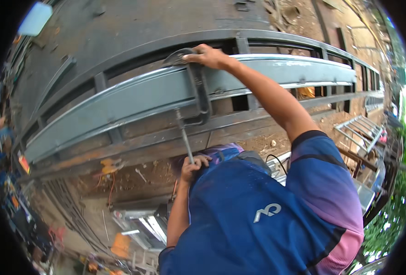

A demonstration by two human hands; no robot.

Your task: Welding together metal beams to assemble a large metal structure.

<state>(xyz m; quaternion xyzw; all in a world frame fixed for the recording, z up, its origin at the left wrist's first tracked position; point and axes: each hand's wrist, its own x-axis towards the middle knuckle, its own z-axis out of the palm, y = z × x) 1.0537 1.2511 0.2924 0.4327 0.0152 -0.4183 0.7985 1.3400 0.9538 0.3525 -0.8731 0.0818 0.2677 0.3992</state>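
Observation:
A black C-clamp (198, 89) straddles a long grey steel channel (138, 94), its frame crossing the channel's width. My right hand (209, 56) is closed around the clamp's far end, at the channel's far edge, beside a dark rounded part. From the clamp's near end a long threaded screw (184, 135) runs toward my body. Its lower end is in my left hand (193, 166), whose fingers are wrapped around it close to my shirt. The channel lies along a dark steel frame (101, 81) with cross bars.
Beyond the frame spreads a dark metal sheet (143, 23). On the ground nearer me are orange-handled pliers (111, 166), a wrench (140, 175) and several dark rods (70, 206). A small metal rack (361, 130) stands to the right. A pale blue container (35, 18) sits far left.

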